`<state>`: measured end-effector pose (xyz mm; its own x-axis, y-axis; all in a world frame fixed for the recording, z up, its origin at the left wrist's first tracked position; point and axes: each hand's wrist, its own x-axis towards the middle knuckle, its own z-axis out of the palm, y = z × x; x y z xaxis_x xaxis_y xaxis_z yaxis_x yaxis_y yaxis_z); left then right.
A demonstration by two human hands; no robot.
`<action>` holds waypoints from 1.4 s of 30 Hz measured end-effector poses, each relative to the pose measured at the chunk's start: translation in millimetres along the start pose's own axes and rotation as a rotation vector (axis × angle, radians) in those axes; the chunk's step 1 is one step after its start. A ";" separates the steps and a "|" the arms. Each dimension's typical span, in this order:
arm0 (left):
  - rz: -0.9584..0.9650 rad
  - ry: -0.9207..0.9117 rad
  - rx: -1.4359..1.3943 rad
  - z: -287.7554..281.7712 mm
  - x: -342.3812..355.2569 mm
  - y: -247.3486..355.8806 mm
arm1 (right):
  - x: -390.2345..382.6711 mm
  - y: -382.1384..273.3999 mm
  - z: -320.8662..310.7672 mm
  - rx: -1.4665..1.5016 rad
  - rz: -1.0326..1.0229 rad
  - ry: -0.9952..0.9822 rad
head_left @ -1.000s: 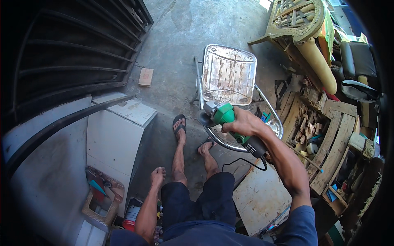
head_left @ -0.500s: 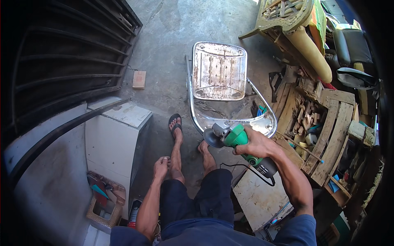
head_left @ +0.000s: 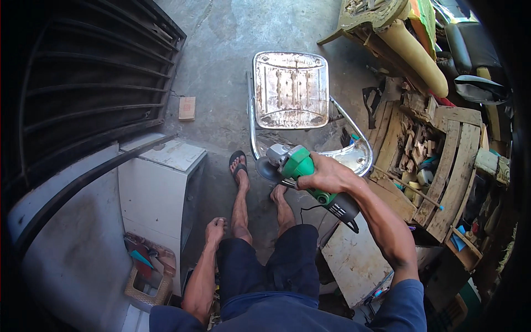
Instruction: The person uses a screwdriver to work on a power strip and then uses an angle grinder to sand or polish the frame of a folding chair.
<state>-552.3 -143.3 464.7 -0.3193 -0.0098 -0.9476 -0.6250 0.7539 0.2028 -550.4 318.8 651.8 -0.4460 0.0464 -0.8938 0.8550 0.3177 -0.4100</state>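
My right hand (head_left: pixel 331 176) grips a green angle grinder (head_left: pixel 299 161) from above, thumb wrapped round its body. The grinder's dark round disc (head_left: pixel 268 169) hangs at the near left bend of a chair's shiny tubular metal frame (head_left: pixel 362 157); whether it touches the tube I cannot tell. The chair's rusty, worn metal panel (head_left: pixel 291 90) lies beyond, facing up. A black cord loops from the grinder's rear. My left hand (head_left: pixel 216 227) hangs beside my left knee, its fingers curled closed, with nothing visible in them.
A white cabinet (head_left: pixel 152 193) and a dark barred gate (head_left: pixel 97 83) stand at left. A small box (head_left: pixel 187 108) lies on the concrete floor. Wooden furniture frames (head_left: pixel 453 171) and scraps crowd the right, near a worn pale cabinet (head_left: pixel 354 265). My sandalled foot (head_left: pixel 238 165) is close to the disc.
My right hand has moved the grinder left and away from me, along the chair frame's near bend. My left hand remains curled beside my knee.
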 end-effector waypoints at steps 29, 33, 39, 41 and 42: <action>0.201 -0.157 -0.324 71.6 -36.4 145.6 | -62.6 18.3 -24.1 -0.159 0.143 -0.019; 0.244 -0.183 -0.462 86.7 -56.5 186.5 | -79.1 41.4 -35.1 -0.239 0.214 0.005; 0.362 -0.321 -0.664 144.3 -75.7 219.0 | -102.2 71.9 -66.1 -0.394 0.325 0.127; 0.381 -0.342 -0.677 145.8 -69.1 220.0 | -101.0 77.6 -77.2 -0.448 0.342 0.177; 0.397 -0.361 -0.687 146.3 -68.9 222.3 | -99.4 83.3 -82.3 -0.499 0.359 0.224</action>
<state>-565.0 121.0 539.0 -0.4322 0.4666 -0.7717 -0.8439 0.0925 0.5285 -456.7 418.6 721.5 -0.2458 0.4107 -0.8780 0.7591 0.6448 0.0891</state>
